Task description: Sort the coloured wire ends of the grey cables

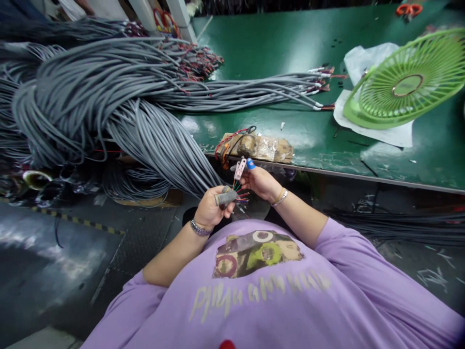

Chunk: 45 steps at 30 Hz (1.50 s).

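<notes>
My left hand, with grey wrapping on its thumb and finger, pinches the end of a grey cable just before my body. Thin coloured wires fan out from that grip to the right. My right hand, wearing a blue fingertip cover, is closed on a small pale pink piece at the wires' upper side. At least one wire runs up to this piece. Just beyond the hands, a taped wooden block with red and black leads lies at the table's front edge.
Large bundles of grey cables cover the left side and hang over the edge of the green table. More cables lie across it. A green fan stands on white sheets at right; orange-handled scissors lie behind.
</notes>
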### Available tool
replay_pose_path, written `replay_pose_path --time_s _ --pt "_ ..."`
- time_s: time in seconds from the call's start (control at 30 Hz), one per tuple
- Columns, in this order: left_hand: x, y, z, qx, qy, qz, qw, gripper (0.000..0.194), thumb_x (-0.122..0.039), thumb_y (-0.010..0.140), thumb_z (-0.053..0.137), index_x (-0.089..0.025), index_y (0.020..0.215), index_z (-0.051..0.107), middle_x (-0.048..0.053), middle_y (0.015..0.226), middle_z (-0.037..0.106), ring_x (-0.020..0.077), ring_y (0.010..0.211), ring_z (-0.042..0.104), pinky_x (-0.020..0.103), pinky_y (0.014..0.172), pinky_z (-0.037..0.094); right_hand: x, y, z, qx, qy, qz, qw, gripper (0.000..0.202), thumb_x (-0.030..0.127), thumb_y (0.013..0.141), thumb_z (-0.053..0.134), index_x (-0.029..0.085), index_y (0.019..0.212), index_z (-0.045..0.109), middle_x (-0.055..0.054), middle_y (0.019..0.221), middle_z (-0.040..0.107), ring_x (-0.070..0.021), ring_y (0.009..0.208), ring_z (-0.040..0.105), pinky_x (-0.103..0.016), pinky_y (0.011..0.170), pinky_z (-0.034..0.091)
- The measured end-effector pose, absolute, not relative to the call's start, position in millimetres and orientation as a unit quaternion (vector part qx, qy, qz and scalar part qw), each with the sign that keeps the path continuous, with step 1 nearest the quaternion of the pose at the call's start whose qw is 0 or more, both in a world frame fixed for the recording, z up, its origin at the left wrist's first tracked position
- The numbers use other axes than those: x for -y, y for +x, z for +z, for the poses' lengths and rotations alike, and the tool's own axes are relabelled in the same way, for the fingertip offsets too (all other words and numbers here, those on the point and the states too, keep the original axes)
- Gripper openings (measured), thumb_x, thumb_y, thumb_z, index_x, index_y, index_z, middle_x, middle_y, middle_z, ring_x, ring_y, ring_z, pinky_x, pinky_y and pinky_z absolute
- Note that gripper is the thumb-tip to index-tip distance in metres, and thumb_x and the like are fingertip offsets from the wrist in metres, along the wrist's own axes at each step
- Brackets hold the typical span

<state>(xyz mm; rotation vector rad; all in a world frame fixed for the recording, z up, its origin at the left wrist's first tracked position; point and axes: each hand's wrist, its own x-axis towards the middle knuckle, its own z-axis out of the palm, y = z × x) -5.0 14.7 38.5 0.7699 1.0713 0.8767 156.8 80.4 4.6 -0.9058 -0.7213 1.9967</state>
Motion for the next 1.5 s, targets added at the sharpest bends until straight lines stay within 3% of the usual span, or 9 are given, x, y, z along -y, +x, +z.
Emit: replay_pose_path --time_s 0.17,0.33,0.63,0.97,1.3,1.5 --pt "-22 -1 38 -0.485 0.329 0.405 0.702 0.033 -0.039 0.053 0.081 -0.013 0.063 0.063 -0.001 0.04 0.055 0.006 0.027 0.04 0.016 0.028 0.027 -78 148 5 0.29 -0.321 0.791 0.432 0.055 0.068 0.073 0.066 0.015 0.086 0.066 0.0 0.069 0.062 -0.0064 0.055 0.049 -0.018 0.05 0.044" --pt "-23 2 39 -0.482 0.326 0.407 0.704 0.035 -0.04 0.053 0.081 -0.013 0.064 0.062 -0.002 0.04 0.055 0.0058 0.027 0.04 0.016 0.028 0.027 -74 146 14 0.27 -0.37 0.756 0.468 0.051 0.06 0.062 0.08 0.016 0.076 0.06 0.003 0.064 0.058 -0.0046 0.051 0.045 -0.016 0.046 0.041" --pt "-23 1 35 -0.477 0.318 0.404 0.713 0.035 -0.039 0.054 0.081 -0.013 0.065 0.062 -0.002 0.04 0.055 0.0061 0.027 0.041 0.015 0.028 0.027 -71 141 16 0.177 -0.322 0.808 0.46 0.041 0.056 0.08 0.068 0.016 0.087 0.068 0.0 0.069 0.064 -0.0082 0.058 0.052 -0.02 0.054 0.045" --pt "-22 2 35 -0.492 0.317 0.394 0.709 0.034 -0.038 0.052 0.081 -0.014 0.062 0.059 -0.002 0.038 0.054 0.006 0.026 0.038 0.016 0.027 0.026 -73 132 11 0.147 -0.317 0.793 0.5 0.035 0.051 0.081 0.069 0.016 0.085 0.069 0.001 0.069 0.065 -0.0081 0.062 0.054 -0.021 0.059 0.044" --pt "-7 1 35 -0.498 0.34 0.414 0.682 0.032 -0.039 0.059 0.078 -0.015 0.061 0.059 -0.001 0.042 0.057 0.0071 0.028 0.043 0.017 0.029 0.03 -70 150 17 0.183 -0.3 0.851 0.391 0.054 0.069 0.083 0.052 0.017 0.085 0.065 -0.002 0.074 0.063 -0.0097 0.058 0.052 -0.022 0.053 0.045" --pt "-2 10 38 -0.501 0.331 0.469 0.647 0.032 -0.04 0.062 0.077 -0.016 0.061 0.055 -0.003 0.044 0.057 0.0066 0.03 0.044 0.017 0.031 0.03 -69 146 17 0.238 -0.325 0.797 0.45 0.036 0.05 0.076 0.072 0.015 0.083 0.065 0.002 0.067 0.059 -0.0069 0.055 0.048 -0.019 0.05 0.044"
